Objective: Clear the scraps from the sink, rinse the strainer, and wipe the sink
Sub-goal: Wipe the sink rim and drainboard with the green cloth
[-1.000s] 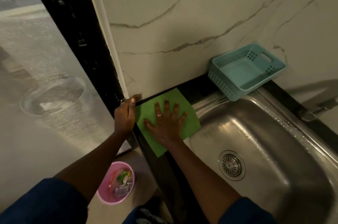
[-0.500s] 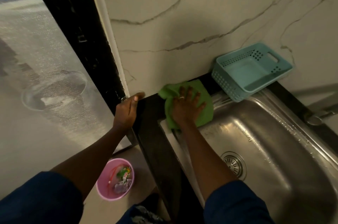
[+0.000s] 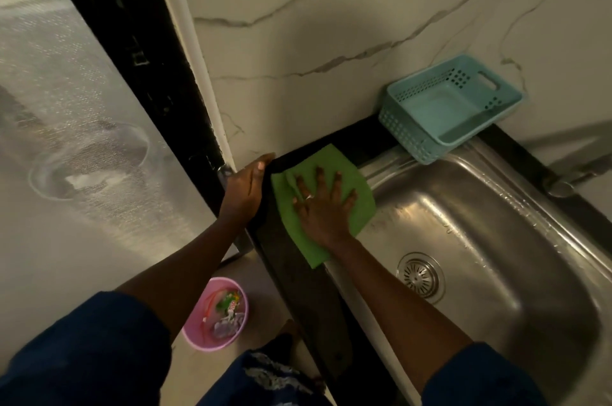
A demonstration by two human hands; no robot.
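R hand [image 3: 326, 207] flat, splayed; L hand [image 3: 245, 188] curled.

No lettering can be read anywhere — the wrapper scraps in the pink bucket [image 3: 215, 313] are too blurred.

Both arms are bare from the elbow down, with dark navy-blue sleeves [image 3: 82, 349] bunched near the elbows, a pale ring [image 3: 309, 196] worn on a finger of the right hand [image 3: 323, 212], none visible on the left hand [image 3: 245, 188], and frayed, distressed dark-blue trousers [image 3: 265, 379] below.
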